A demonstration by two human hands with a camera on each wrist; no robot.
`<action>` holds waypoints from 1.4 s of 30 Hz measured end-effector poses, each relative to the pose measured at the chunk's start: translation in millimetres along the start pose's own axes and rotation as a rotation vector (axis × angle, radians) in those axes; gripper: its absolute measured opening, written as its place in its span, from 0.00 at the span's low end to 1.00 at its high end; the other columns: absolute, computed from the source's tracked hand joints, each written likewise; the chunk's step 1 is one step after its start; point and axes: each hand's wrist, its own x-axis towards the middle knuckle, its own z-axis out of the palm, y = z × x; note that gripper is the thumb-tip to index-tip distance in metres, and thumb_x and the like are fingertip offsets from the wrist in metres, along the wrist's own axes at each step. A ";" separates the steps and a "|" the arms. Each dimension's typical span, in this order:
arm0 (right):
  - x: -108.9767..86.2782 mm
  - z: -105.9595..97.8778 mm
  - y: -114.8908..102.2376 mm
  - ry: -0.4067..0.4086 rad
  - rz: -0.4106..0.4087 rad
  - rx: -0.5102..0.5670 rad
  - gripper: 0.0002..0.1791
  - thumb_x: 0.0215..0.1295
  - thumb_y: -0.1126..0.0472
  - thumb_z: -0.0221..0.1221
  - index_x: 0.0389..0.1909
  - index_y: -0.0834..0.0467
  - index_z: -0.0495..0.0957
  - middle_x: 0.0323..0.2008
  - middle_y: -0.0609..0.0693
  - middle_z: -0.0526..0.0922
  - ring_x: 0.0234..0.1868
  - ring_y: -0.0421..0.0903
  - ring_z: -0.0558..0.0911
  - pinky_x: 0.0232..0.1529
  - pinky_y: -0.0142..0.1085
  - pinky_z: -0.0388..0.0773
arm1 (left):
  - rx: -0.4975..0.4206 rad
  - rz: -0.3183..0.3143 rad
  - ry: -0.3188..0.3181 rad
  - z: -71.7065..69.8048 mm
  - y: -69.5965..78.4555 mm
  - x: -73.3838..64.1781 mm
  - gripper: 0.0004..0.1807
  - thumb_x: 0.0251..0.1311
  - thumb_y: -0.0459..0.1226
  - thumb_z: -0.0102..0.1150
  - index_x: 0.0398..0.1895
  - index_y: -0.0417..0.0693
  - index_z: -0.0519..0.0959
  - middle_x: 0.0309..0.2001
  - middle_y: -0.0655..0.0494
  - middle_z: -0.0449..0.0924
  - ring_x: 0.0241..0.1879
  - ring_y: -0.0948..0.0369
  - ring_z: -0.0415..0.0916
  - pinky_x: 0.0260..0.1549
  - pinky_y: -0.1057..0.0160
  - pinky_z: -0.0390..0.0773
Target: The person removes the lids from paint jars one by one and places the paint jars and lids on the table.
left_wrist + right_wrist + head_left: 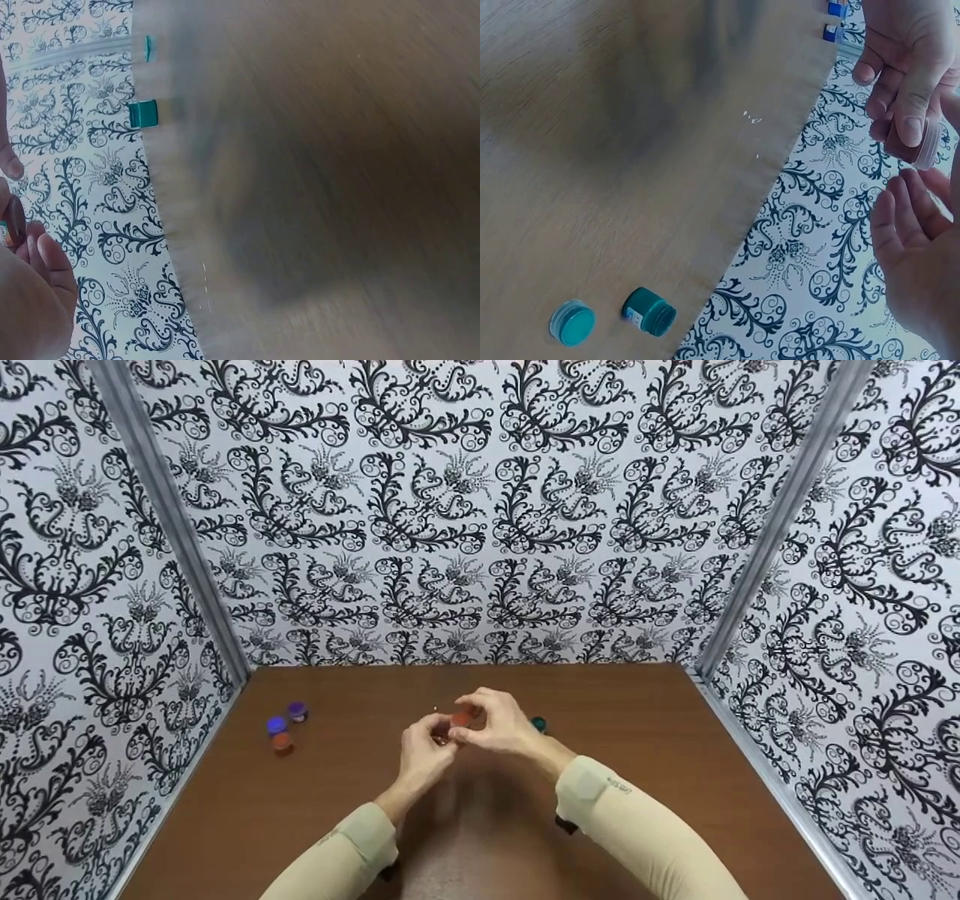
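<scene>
My left hand (426, 751) grips a small red paint jar (906, 142) by its body, the thumb pressed flat along the side. On the jar's clear-rimmed end are the thumb and index finger of my right hand (495, 721), while its other fingers (911, 217) extend loosely beside it. Both hands meet over the middle of the table. From the left wrist, the jar (15, 221) is partly hidden by the left fingers. To the right stands a green paint jar (649, 311), with a round green lid (576, 324) next to it.
At the table's left lie a blue-topped jar (277, 725), an orange-red jar (282, 743) and a purple jar (298, 712), close together. The brown table (360, 690) ends at a patterned back wall (465, 585). Small white specks (751, 118) lie on the tabletop.
</scene>
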 end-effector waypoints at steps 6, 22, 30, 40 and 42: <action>1.4 -0.6 0.1 0.080 0.107 -0.030 0.23 0.63 0.42 0.81 0.45 0.57 0.91 0.37 0.52 0.93 0.35 0.41 0.86 0.42 0.33 0.85 | 0.019 -0.005 0.021 -0.1 0.8 0.9 0.09 0.57 0.35 0.83 0.39 0.45 0.92 0.32 0.52 0.93 0.29 0.68 0.84 0.33 0.72 0.82; 1.2 0.4 -2.0 0.085 0.107 -0.035 0.16 0.62 0.48 0.81 0.40 0.55 0.93 0.33 0.50 0.92 0.33 0.37 0.82 0.37 0.31 0.81 | 0.044 0.026 0.012 2.6 1.3 1.3 0.08 0.55 0.32 0.80 0.38 0.43 0.92 0.32 0.50 0.93 0.31 0.57 0.89 0.33 0.70 0.83; 0.9 -1.6 -1.5 0.039 -0.015 -0.011 0.15 0.61 0.55 0.79 0.47 0.57 0.95 0.35 0.53 0.90 0.36 0.43 0.83 0.40 0.30 0.80 | 0.030 0.003 -0.013 0.3 -0.3 -1.1 0.07 0.57 0.31 0.80 0.38 0.43 0.92 0.34 0.50 0.94 0.33 0.63 0.88 0.34 0.71 0.85; 0.5 -0.7 4.8 0.025 -0.082 0.124 0.18 0.57 0.62 0.73 0.48 0.64 0.94 0.38 0.60 0.90 0.37 0.59 0.89 0.39 0.51 0.91 | 0.029 0.003 -0.045 -0.6 2.1 -1.8 0.07 0.59 0.30 0.77 0.40 0.47 0.92 0.33 0.53 0.93 0.31 0.67 0.84 0.33 0.71 0.83; -0.3 -0.3 5.9 0.019 -0.089 0.132 0.18 0.57 0.63 0.72 0.48 0.64 0.93 0.38 0.61 0.90 0.36 0.61 0.90 0.39 0.52 0.92 | 0.030 0.000 -0.046 -0.3 1.6 -3.0 0.07 0.59 0.30 0.77 0.40 0.48 0.92 0.34 0.54 0.93 0.32 0.68 0.84 0.33 0.71 0.83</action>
